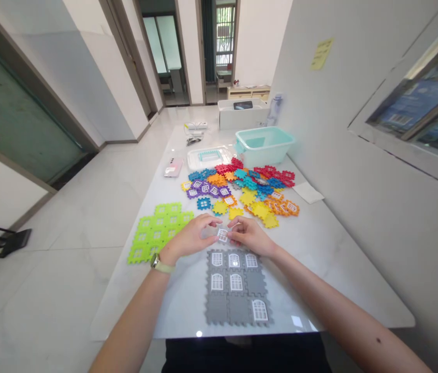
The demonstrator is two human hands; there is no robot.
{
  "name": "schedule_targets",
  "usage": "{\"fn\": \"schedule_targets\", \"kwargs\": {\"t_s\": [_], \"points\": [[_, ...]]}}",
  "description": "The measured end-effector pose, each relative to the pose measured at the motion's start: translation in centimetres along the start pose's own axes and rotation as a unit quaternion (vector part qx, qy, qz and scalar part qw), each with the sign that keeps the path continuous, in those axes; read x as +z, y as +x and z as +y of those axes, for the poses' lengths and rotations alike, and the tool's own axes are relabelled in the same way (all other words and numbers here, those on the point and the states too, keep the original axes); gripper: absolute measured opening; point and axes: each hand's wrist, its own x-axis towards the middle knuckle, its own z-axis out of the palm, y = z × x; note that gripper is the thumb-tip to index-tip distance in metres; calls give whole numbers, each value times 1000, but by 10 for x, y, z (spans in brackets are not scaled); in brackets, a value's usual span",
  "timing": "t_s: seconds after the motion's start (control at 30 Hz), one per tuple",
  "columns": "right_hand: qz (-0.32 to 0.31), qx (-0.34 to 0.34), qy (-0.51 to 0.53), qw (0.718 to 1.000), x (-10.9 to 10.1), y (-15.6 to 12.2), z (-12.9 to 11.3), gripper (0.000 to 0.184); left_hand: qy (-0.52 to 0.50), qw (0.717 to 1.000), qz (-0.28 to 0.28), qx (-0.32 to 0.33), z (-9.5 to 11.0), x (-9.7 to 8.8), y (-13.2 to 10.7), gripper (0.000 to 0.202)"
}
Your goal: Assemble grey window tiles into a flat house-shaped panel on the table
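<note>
A small grey interlocking tile with a white window insert (222,235) is held just above the table, beyond the joined grey panel. My right hand (250,234) pinches its right edge between thumb and curled fingers. On the other side, my left hand (194,234) has its thumb at the tile's left edge and its fingers bent over near the top corner. Below lies the grey panel (238,309) of several joined tiles, some with white windows and some plain. The joined light green panel (164,226) lies left, partly behind my left hand.
Loose coloured tiles lie heaped beyond my hands, among them purple tiles (205,189), yellow tiles (260,210) and red tiles (273,173). Farther back are a mint bin (265,154), a white lid (193,160), a pink phone (173,167) and a white box (234,120). A wall stands right.
</note>
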Motion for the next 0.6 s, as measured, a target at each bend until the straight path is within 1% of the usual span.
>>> {"fn": "schedule_targets", "kwargs": {"t_s": [0.13, 0.2, 0.23, 0.3, 0.37, 0.47, 0.53, 0.6], "points": [[-57, 6, -28, 998, 7, 8, -3, 32, 6, 999, 34, -18, -4, -8, -1, 29], [-68, 3, -47, 997, 9, 9, -2, 29, 24, 999, 36, -19, -5, -11, -2, 32], [-70, 3, -53, 996, 9, 9, -1, 28, 38, 999, 29, -18, -5, -12, -2, 35], [-71, 6, -66, 995, 8, 9, 2, 26, 71, 997, 2, -13, -5, -11, -4, 47], [-73, 5, -82, 994, 9, 9, 4, 25, 97, 995, -29, -4, -5, -9, -5, 66], [-71, -23, -130, 989, 11, 9, 3, 22, 121, 991, -58, 5, -7, -3, -7, 90], [-59, -52, -179, 981, 14, 9, 1, 19, 129, 989, -66, 1, -10, 1, -7, 97], [-47, -79, -227, 969, 16, 9, -1, 19, 134, 988, -70, -5, -13, 3, -8, 98]]}}
